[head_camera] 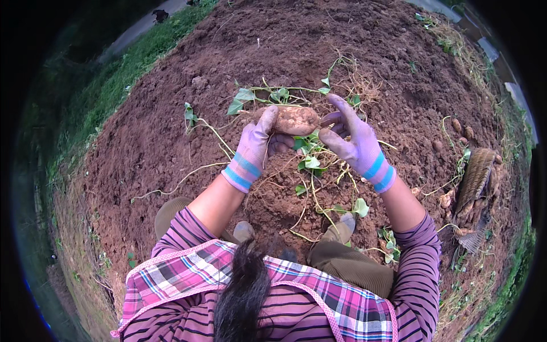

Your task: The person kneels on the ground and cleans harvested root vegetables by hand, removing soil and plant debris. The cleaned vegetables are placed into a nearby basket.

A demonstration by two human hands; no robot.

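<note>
A soil-coated sweet potato lies crosswise in my left hand, with the thumb over its near end and fingers beneath. My right hand is just beyond the tuber's right end, fingers apart and holding nothing. Both hands wear purple knit gloves with blue cuff bands, dirty at the fingers. Green sweet potato vines trail over the soil behind the tuber. More leaves and stems hang or lie below it, between my hands; what they join to is partly hidden.
Tilled brown soil surrounds me. On the right, a woven basket lies beside several sweet potatoes. A few small tubers rest above it. Dry roots lie ahead. My shoe stands among vines, and grass borders the left.
</note>
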